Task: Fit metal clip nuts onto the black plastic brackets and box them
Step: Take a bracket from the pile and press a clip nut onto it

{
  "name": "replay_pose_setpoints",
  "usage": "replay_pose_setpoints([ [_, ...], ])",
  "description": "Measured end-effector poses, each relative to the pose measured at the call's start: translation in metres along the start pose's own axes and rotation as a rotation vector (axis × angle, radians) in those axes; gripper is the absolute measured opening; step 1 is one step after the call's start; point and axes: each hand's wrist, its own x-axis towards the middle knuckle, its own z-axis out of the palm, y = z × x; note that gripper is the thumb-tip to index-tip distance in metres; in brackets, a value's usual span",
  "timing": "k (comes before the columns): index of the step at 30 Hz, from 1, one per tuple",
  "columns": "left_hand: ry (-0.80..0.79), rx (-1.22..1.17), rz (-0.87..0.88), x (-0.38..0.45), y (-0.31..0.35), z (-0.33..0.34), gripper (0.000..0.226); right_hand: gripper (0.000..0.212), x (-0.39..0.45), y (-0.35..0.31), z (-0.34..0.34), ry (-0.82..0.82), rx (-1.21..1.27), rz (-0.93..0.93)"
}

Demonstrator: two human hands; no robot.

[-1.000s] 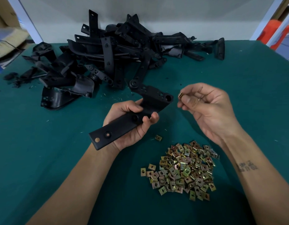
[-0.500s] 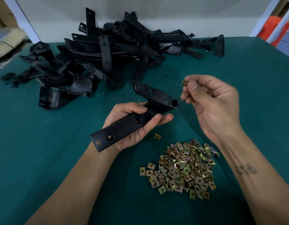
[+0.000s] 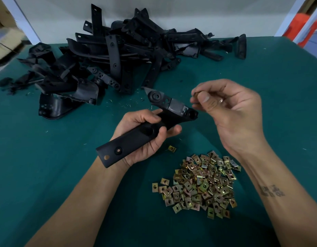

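My left hand (image 3: 145, 138) grips a long black plastic bracket (image 3: 136, 138) around its middle, the hinged end pointing up and right. My right hand (image 3: 230, 111) hovers just right of that end and pinches a small metal clip nut (image 3: 195, 94) between thumb and fingertips. The nut is mostly hidden by the fingers. A heap of brass-coloured clip nuts (image 3: 202, 184) lies on the green table below my right hand. One single clip nut (image 3: 172, 149) lies apart, near my left fingers.
A large pile of black plastic brackets (image 3: 118, 56) covers the far left and middle of the green table (image 3: 47, 175). Cardboard boxes (image 3: 4, 43) stand off the far left edge. An orange object (image 3: 303, 27) shows at the far right.
My left hand tilted the bracket so its hinged end turned up, and the fingers closed round it again. My right hand with the nut stayed just above that end.
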Motion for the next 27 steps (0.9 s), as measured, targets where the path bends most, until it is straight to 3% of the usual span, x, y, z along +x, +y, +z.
replay_pose_setpoints([
  [2, -0.005, -0.014, -0.002, 0.001, 0.001, -0.002, 0.053, 0.017, -0.001, -0.002, 0.002, -0.029, -0.032, -0.011],
  [5, -0.069, -0.073, -0.047, 0.001, 0.001, -0.002, 0.034, 0.019, -0.003, -0.002, 0.006, -0.026, -0.045, -0.01],
  [14, -0.154, -0.218, -0.111, 0.005, -0.008, -0.001, 0.025, 0.017, -0.002, -0.003, 0.004, -0.094, -0.031, 0.0],
  [20, -0.122, -0.235, -0.105, 0.006, -0.013, -0.005, 0.057, 0.018, -0.003, -0.005, 0.006, -0.08, 0.014, -0.03],
  [24, -0.117, -0.227, -0.099, 0.005, -0.013, -0.001, 0.026, 0.016, -0.003, -0.007, 0.005, -0.095, -0.051, -0.066],
  [27, -0.074, -0.196, -0.089, 0.004, -0.013, 0.004, 0.017, 0.025, -0.002, -0.013, 0.0, -0.162, -0.139, -0.11],
])
